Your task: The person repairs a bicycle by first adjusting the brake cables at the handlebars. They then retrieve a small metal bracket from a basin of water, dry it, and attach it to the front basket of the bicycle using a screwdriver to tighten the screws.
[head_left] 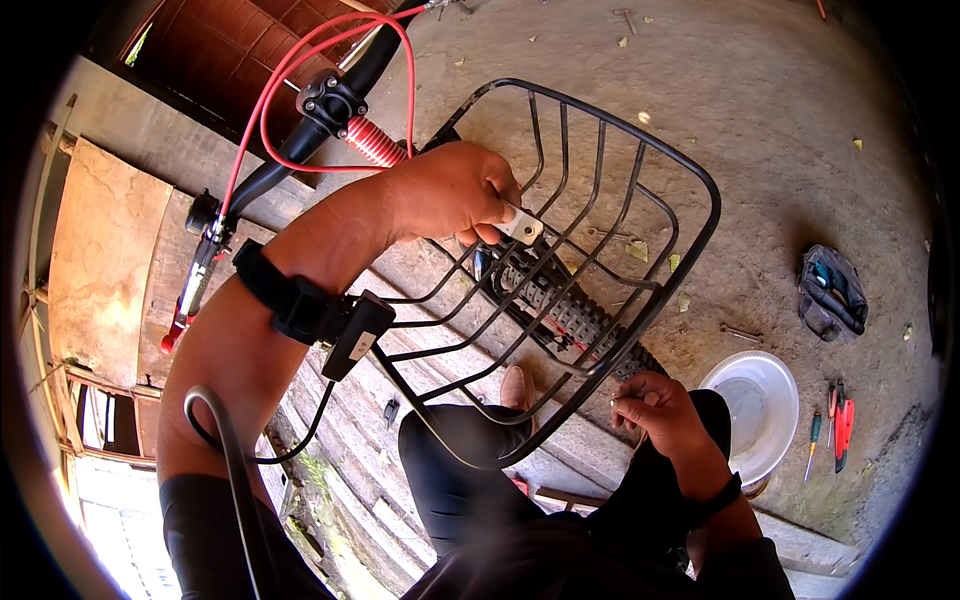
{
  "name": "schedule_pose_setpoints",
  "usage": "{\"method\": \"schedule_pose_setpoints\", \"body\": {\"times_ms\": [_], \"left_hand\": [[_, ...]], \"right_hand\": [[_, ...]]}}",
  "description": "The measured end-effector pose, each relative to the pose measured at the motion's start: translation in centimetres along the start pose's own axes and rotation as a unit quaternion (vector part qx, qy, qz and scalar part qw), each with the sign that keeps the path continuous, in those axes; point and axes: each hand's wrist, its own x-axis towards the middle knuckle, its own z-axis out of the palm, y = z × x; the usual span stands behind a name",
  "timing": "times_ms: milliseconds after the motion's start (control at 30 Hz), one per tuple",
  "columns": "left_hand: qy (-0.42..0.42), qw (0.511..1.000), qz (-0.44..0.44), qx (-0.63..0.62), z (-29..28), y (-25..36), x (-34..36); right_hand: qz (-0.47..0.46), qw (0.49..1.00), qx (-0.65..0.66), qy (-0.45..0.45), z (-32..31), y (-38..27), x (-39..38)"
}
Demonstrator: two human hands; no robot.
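Wire basket (pixel 600 215), seemingly in both hands' grip

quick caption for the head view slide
Left hand holds a metal tab in a wire basket; right hand at its rim.

One wire basket (pixel 600 215), one white bowl (pixel 757 408), one tool pouch (pixel 832 292), three hand tools (pixel 838 425).

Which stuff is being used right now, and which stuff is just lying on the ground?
In use:
- left hand pressing a small metal plate against the black wire basket
- right hand pinching something tiny at the basket's rim
- bicycle tyre under the basket

Lying about:
- white bowl
- screwdriver and pliers
- tool pouch
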Motion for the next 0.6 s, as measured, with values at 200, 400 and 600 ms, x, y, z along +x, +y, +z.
{"method": "schedule_pose_setpoints", "body": {"times_ms": [200, 400, 600], "left_hand": [[-0.068, 0.997, -0.009, 0.027, 0.7, 0.1, 0.2], [-0.101, 0.994, -0.013, 0.041, 1.3, -0.6, 0.9], [-0.085, 0.995, -0.024, 0.043, 0.7, -1.2, 0.9]], "right_hand": [[-0.003, 1.0, -0.012, 0.003, 0.1, 0.2, 0.0], [-0.003, 1.0, -0.008, -0.005, 0.1, 0.2, 0.0], [-0.002, 1.0, -0.013, -0.006, 0.1, 0.1, -0.2]]}}
